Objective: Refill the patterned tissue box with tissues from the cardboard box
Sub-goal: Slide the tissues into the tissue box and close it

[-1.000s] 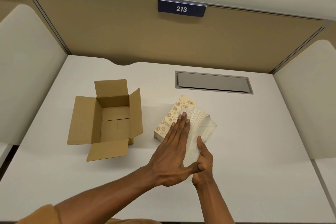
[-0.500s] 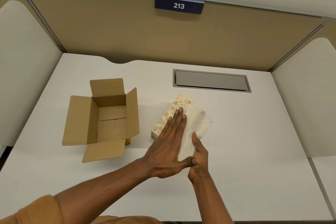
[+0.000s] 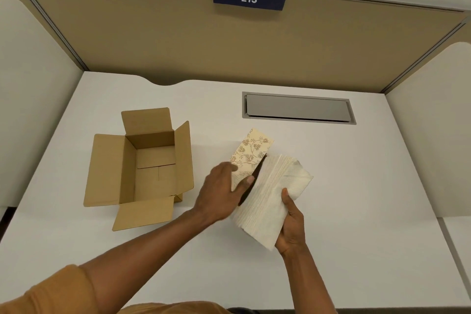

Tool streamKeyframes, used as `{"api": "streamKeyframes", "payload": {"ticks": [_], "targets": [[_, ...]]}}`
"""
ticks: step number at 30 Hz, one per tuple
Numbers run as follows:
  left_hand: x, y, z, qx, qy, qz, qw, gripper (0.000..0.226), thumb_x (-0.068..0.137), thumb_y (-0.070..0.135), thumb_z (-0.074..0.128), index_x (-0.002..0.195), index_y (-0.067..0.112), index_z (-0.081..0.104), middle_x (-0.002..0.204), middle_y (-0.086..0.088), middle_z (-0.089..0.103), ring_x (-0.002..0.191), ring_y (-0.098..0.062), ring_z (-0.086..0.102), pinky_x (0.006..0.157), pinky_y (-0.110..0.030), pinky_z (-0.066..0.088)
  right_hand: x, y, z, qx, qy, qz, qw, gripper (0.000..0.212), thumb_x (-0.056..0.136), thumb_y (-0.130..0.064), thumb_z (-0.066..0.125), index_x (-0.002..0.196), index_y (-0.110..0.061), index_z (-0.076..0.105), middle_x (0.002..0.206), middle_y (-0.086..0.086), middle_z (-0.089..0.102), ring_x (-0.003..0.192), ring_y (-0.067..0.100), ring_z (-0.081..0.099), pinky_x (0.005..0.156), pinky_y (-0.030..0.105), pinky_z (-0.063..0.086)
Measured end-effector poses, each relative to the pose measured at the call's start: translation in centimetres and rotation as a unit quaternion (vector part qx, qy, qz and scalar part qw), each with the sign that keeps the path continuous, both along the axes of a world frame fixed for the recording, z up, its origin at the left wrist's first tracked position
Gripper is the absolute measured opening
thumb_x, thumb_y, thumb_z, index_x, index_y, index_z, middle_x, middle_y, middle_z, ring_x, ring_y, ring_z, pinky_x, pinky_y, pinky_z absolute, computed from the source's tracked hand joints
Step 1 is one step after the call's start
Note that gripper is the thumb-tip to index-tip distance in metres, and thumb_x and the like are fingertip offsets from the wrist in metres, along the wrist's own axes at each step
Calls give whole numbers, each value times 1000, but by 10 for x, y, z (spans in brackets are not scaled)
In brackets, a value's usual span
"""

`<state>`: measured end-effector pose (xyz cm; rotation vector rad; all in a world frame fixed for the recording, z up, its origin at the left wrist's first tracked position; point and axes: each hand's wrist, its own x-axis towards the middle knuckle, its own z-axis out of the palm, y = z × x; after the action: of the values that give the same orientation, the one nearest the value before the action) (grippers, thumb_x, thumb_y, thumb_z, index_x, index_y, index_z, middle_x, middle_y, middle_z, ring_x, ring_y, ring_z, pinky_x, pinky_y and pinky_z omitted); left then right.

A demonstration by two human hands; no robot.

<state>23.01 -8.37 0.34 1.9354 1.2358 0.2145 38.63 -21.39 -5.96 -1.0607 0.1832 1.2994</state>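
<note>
Brown cardboard box is sitting empty, right hand is gripping the white tissue stack, left hand is seemingly pinching the beige floral-patterned tissue box, still loading.

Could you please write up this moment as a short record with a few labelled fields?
setting: white desk in a partitioned booth signed 213
cardboard box: flaps open, no tissues visible inside
patterned tissue box: on the desk, right of the cardboard box
tissues: thick stack, beside the patterned box
left hand: on the patterned box
right hand: gripping the stack's near end
</note>
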Motion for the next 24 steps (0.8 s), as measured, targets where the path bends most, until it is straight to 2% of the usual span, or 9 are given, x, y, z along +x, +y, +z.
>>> {"api": "streamKeyframes", "payload": {"ticks": [2, 3, 5, 8, 10, 13, 16, 20, 24], "targets": [[-1, 12, -14, -8, 6, 32, 999, 49, 100, 52, 66, 134, 17, 58, 143, -3, 61, 129, -22, 58, 94, -39, 60, 11, 0, -6, -48, -35, -18, 998, 46, 91, -38, 80, 133, -19, 77, 138, 21, 74, 121, 43, 74, 89, 58, 65], [-1, 17, -20, -15, 5, 49, 999, 42, 98, 45, 72, 128, 18, 61, 139, -3, 62, 127, -22, 60, 88, -39, 63, 16, 0, -9, -63, -44, -25, 997, 52, 91, -38, 78, 139, -19, 72, 140, 21, 73, 123, 43, 73, 91, 57, 64], [0, 24, -29, -25, 14, 73, 997, 38, 95, 39, 78, 124, 20, 62, 136, -2, 62, 125, -23, 62, 82, -38, 66, 24, 1, -16, -83, -51, -30, 995, 59, 92, -36, 77, 146, -18, 63, 142, 20, 71, 125, 41, 70, 96, 56, 62], [4, 30, -39, -18, 38, 89, 995, 43, 92, 39, 82, 124, 21, 61, 136, 0, 61, 116, -19, 62, 74, -30, 64, 31, 7, -20, -106, -65, -21, 992, 48, 92, -33, 79, 137, -20, 66, 137, 19, 75, 116, 36, 75, 91, 53, 65], [8, 35, -44, -17, 46, 89, 995, 47, 91, 41, 83, 124, 20, 59, 135, -2, 61, 110, -15, 58, 73, -30, 62, 35, 14, -24, -111, -70, -10, 991, 47, 92, -32, 80, 135, -19, 67, 133, 17, 77, 113, 35, 77, 91, 55, 66], [15, 42, -47, -27, 40, 80, 996, 49, 89, 40, 84, 120, 18, 54, 133, -3, 64, 112, -20, 63, 81, -43, 64, 42, 27, -34, -110, -75, 20, 991, 45, 99, -27, 76, 141, -16, 63, 135, 16, 77, 119, 38, 76, 100, 59, 62], [22, 48, -45, -26, 47, 65, 996, 51, 87, 39, 86, 118, 19, 51, 133, 0, 66, 111, -23, 68, 85, -48, 62, 48, 41, -40, -93, -77, 39, 992, 43, 100, -25, 76, 140, -14, 64, 134, 14, 78, 122, 37, 75, 107, 62, 58], [28, 54, -44, -7, 76, 61, 995, 48, 86, 36, 85, 116, 22, 51, 128, 2, 69, 108, -24, 69, 82, -44, 60, 51, 55, -47, -97, -73, 40, 992, 44, 101, -22, 76, 141, -11, 64, 134, 14, 78, 124, 37, 74, 108, 60, 58], [33, 58, -46, -28, 78, 61, 995, 68, 81, 43, 90, 127, 18, 46, 129, 1, 66, 109, -25, 68, 79, -39, 57, 50, 64, -51, -97, -68, 37, 992, 37, 101, -20, 74, 137, -11, 68, 132, 13, 80, 120, 34, 77, 98, 51, 62]]}}
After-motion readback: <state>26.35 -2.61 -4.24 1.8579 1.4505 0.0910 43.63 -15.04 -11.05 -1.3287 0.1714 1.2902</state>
